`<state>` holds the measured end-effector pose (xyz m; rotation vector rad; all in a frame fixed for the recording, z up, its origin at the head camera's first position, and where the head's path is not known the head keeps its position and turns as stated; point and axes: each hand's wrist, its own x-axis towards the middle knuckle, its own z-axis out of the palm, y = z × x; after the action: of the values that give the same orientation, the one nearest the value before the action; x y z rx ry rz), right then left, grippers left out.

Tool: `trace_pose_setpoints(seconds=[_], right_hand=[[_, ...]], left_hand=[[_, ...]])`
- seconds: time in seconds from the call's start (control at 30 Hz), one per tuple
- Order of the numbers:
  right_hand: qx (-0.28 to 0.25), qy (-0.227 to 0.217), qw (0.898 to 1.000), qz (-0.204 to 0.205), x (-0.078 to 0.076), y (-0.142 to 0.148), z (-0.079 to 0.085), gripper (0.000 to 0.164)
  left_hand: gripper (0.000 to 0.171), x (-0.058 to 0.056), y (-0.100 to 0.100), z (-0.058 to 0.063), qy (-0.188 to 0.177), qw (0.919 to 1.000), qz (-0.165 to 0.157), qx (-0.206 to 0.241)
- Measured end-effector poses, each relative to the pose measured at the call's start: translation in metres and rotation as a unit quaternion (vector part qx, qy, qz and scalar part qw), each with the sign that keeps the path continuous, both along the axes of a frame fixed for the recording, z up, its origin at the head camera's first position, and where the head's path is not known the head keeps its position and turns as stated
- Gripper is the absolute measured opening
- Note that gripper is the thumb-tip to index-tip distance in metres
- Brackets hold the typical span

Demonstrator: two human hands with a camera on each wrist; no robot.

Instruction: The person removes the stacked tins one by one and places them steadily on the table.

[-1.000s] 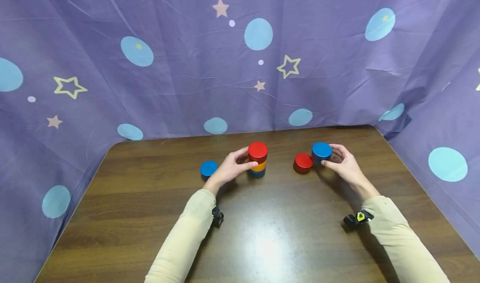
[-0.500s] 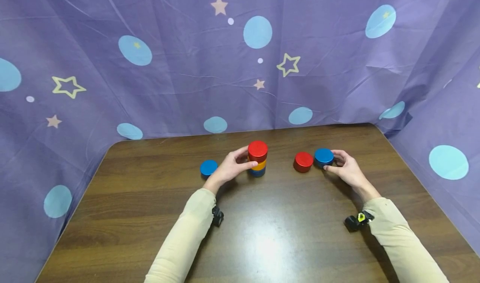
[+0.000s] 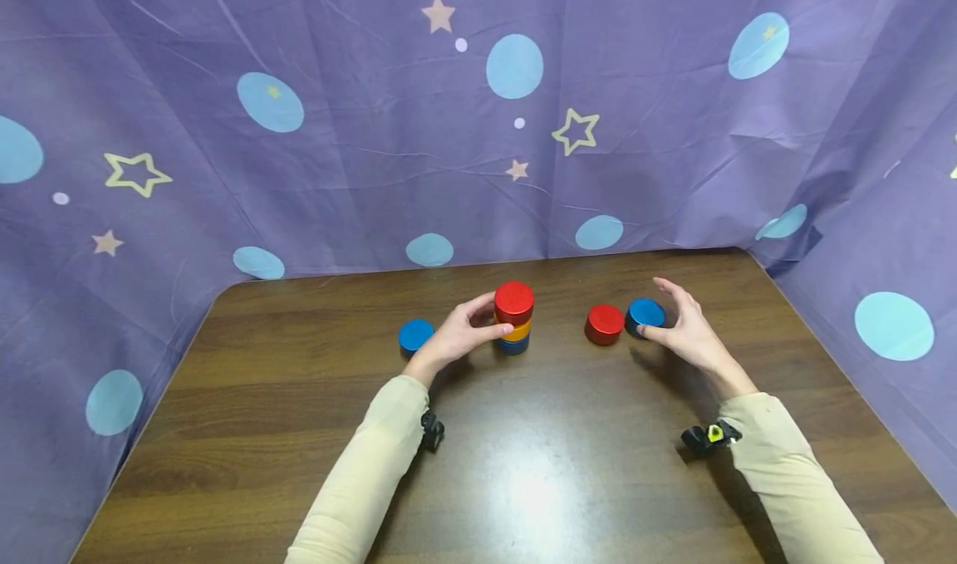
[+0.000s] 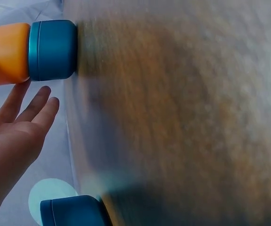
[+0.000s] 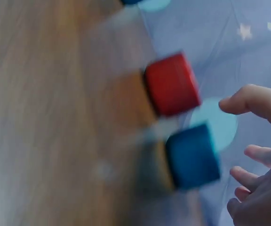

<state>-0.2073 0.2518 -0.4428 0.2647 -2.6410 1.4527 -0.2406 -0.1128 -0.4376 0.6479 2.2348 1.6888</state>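
My left hand [image 3: 458,335] grips the upper part of a stack of round, lidded tins. A red tin [image 3: 513,302] is on top, an orange tin [image 4: 11,54] in the middle, and a blue tin [image 4: 53,50] at the bottom, standing on the table. Thumb and fingers lie on opposite sides, around the red and orange tins. My right hand [image 3: 691,335] has its thumb and fingers spread apart beside a blue tin [image 5: 192,157] on the table. In the right wrist view, the hand and this tin are apart. A second red tin [image 5: 173,84] stands just left of it.
Another blue tin [image 3: 415,335] stands left of the stack, close to the left wrist. The brown wooden table [image 3: 247,431] reaches back to a purple curtain [image 3: 359,132] with stars and dots. Each wrist carries a small black camera.
My right hand has lowered the blue tin to the table, right of the red one, then spread its fingers and let go. The left hand stays on the stack.
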Motion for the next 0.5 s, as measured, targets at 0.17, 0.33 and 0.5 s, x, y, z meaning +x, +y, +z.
trace_pose_setpoints(seconds=[0.17, 0.33, 0.5], right_hand=[[0.004, 0.037, 0.999, 0.037, -0.002, -0.029, 0.018, 0.078], [-0.042, 0.027, 0.995, 0.091, -0.004, -0.065, 0.033, 0.076], [-0.063, 0.032, 0.987, 0.143, 0.002, -0.101, 0.054, 0.068]], left_hand=[[0.065, 0.001, -0.001, -0.002, -0.007, 0.9999, -0.006, -0.006], [0.068, 0.001, 0.001, -0.006, 0.001, 0.9998, -0.005, -0.021], [0.064, 0.002, 0.004, -0.010, 0.002, 0.9980, 0.014, -0.061]])
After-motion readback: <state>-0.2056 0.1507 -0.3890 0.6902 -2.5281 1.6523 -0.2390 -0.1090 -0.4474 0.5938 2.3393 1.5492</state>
